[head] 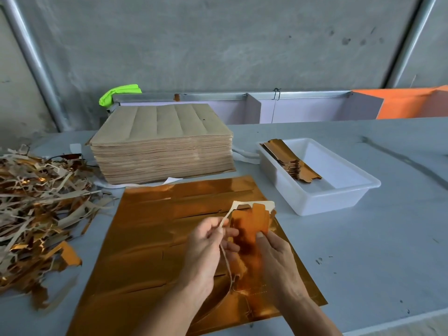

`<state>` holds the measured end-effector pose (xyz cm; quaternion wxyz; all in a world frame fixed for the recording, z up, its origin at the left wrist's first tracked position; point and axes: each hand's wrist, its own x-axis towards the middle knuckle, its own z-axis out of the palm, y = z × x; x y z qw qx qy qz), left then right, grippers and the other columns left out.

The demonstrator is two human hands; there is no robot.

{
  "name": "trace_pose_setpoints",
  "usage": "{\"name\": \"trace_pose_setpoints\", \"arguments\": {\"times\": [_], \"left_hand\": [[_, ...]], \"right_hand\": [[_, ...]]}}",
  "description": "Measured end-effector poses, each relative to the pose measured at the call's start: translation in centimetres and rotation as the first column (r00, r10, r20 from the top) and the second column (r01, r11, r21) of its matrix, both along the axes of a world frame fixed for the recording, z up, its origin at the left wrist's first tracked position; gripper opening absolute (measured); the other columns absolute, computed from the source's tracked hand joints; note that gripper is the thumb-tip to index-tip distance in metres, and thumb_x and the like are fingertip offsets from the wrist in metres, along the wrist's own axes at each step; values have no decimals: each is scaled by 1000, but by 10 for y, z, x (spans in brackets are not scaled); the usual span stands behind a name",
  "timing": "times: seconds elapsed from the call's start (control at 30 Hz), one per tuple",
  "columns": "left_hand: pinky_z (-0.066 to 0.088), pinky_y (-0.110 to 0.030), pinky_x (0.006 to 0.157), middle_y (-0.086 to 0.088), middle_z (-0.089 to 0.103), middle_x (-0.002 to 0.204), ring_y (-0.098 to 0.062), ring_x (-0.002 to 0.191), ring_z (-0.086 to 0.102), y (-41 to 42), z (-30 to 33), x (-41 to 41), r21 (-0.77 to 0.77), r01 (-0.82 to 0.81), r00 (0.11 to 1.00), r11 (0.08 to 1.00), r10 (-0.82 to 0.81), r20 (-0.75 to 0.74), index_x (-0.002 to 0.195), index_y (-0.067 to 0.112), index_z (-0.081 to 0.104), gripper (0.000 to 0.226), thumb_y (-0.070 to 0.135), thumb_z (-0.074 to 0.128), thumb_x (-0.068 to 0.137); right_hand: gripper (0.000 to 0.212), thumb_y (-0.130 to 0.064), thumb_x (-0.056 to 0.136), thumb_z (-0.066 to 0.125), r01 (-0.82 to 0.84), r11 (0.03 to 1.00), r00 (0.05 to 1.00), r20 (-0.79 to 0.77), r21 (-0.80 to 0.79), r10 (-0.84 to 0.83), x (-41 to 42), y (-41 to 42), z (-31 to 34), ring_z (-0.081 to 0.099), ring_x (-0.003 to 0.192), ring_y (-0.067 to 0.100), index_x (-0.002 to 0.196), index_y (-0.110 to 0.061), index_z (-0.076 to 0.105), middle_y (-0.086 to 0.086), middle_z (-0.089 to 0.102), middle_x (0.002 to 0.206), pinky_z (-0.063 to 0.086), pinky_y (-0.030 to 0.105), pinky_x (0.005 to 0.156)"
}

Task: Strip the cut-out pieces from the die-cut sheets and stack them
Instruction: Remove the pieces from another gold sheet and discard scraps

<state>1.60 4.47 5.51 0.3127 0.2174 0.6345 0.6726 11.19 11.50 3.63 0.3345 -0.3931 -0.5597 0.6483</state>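
Observation:
A shiny copper die-cut sheet (150,241) lies flat on the grey table in front of me. Above it, my right hand (278,258) pinches a copper cut-out piece (252,226) held upright. My left hand (206,248) pinches a thin pale waste strip (226,220) that loops round the top of that piece and trails down between my hands. A tall stack of brown-backed die-cut sheets (162,146) stands behind the flat sheet. Stripped copper pieces (291,161) are stacked in the left end of a white plastic tray (339,197) at the right.
A heap of torn waste strips (36,202), copper and pale, covers the table's left side. A metal rail with white panels (242,105) runs along the back edge. A green cloth (118,93) and an orange sheet (412,103) lie beyond it, against a concrete wall.

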Motion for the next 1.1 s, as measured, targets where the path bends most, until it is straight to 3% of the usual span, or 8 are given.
{"name": "trace_pose_setpoints", "arguments": {"times": [0.13,0.3,0.47,0.57,0.67,0.83,0.97,1.1], "left_hand": [[44,-11,47,8,68,75,-1,58,61,5,7,-3,-65,-3,988,998,-7,-152,106,24,60,18,14,60,91],[40,1,53,25,53,103,8,92,52,15,21,-2,-154,-12,840,988,-73,-537,122,32,52,68,67,60,64],[48,-22,56,6,62,63,-6,59,58,23,21,-18,-79,-77,781,994,11,-625,74,13,69,26,31,59,90],[44,-15,53,3,62,65,-5,60,57,20,12,-27,-94,-221,860,971,149,-488,71,18,66,24,23,56,93],[40,-16,54,1,59,66,-8,60,52,14,2,-35,-76,-273,906,959,229,-355,71,16,64,26,25,56,94],[41,-5,49,18,61,53,4,55,57,4,4,-40,-50,-169,940,984,146,-308,57,28,62,25,35,71,79],[41,-7,44,21,63,55,3,57,61,1,3,-47,-31,-208,942,978,192,-274,69,31,63,17,23,71,82],[33,-14,40,10,51,52,-5,45,41,-1,-8,-61,-72,-376,907,924,351,-234,72,22,63,15,26,66,86]], "right_hand": [[31,-31,97,45,31,996,996,86,86,-39,0,2,0,67,63,16,72,-21,60,-5,65,66,52,18,50],[28,-16,95,52,-63,804,958,263,591,-118,3,-5,-3,55,50,7,68,-17,59,-5,55,57,44,15,48],[22,-21,95,48,-169,694,947,310,700,-83,6,-10,-7,53,51,3,75,-23,55,-16,49,60,40,11,49],[31,-21,96,50,-49,853,961,257,520,-102,11,-6,-12,53,49,2,65,-20,52,-14,49,51,37,10,44],[27,-26,96,49,78,990,977,188,120,-100,15,0,-10,59,55,9,72,-18,57,-8,59,62,45,11,49],[14,-25,97,51,153,978,987,62,-141,-145,25,8,-2,63,87,24,85,-23,59,0,66,94,48,50,91],[13,-25,95,53,149,954,989,50,-259,-141,29,14,-4,64,84,28,83,-21,56,2,65,89,50,50,86],[11,-21,95,55,216,868,966,-29,-447,-256,33,29,-14,65,87,31,99,-11,52,10,65,94,54,47,74]]}}
